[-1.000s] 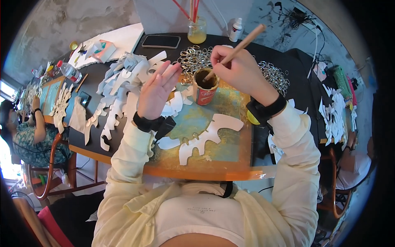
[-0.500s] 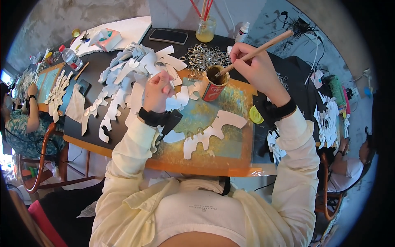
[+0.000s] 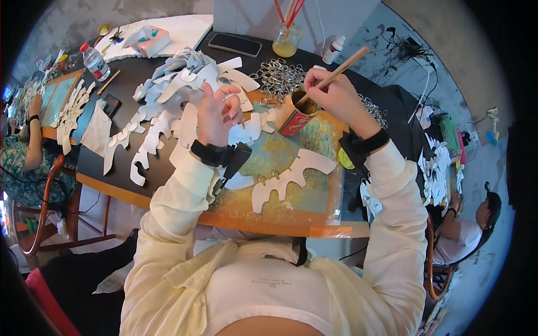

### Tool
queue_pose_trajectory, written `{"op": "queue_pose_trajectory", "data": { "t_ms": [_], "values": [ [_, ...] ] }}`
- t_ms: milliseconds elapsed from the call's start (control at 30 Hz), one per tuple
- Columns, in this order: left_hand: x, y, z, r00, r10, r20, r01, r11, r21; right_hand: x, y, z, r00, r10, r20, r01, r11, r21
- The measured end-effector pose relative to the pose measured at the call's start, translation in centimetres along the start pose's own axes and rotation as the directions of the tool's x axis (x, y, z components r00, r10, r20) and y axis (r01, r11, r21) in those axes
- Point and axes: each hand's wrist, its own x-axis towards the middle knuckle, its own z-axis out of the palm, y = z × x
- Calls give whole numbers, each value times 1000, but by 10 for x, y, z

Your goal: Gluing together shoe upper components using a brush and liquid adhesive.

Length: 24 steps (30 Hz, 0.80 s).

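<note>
My right hand [image 3: 341, 99] grips a light wooden stick [image 3: 350, 63], whose lower end is down inside a red can [image 3: 290, 122]. Glue-like residue coats the can's rim; what it contains is hard to see. My left hand [image 3: 217, 116] is raised over the white cut pieces, palm turned up and fingers loosely apart, holding nothing I can see. A scalloped white piece [image 3: 293, 175] lies flat on the stained work board [image 3: 274, 224] in front of me. Other white pieces [image 3: 150, 143] spread to the left, beside a heap of them [image 3: 188, 73].
Metal rings [image 3: 278, 77] are piled behind the can. Farther back are a phone [image 3: 235, 45], a glass jar [image 3: 287, 43] with sticks and a small white bottle [image 3: 334, 50]. A water bottle [image 3: 95, 63] stands at left. One person [image 3: 39, 162] sits at left, another [image 3: 465, 235] at right.
The stick has gone deeper into the can and stands steeper, with my right hand lower and closer to the rim. My left hand's fingers have opened from a loose curl.
</note>
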Motion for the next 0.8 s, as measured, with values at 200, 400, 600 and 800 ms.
{"op": "queue_pose_trajectory", "data": {
  "t_ms": [200,400,600,800],
  "values": [
    [4,-3,-4,999,29,-40,-26,998,59,4,2,-25,983,108,-150,-83,983,162],
    [-1,-5,7,996,40,83,-54,984,172,-11,1,-57,930,290,-227,-121,823,555],
    [-10,-8,19,988,116,102,-135,970,204,-35,20,-61,890,336,-309,-100,804,586],
    [-9,-11,0,958,194,210,-254,914,317,-56,35,-59,818,403,-410,-53,762,645]
  ]
}}
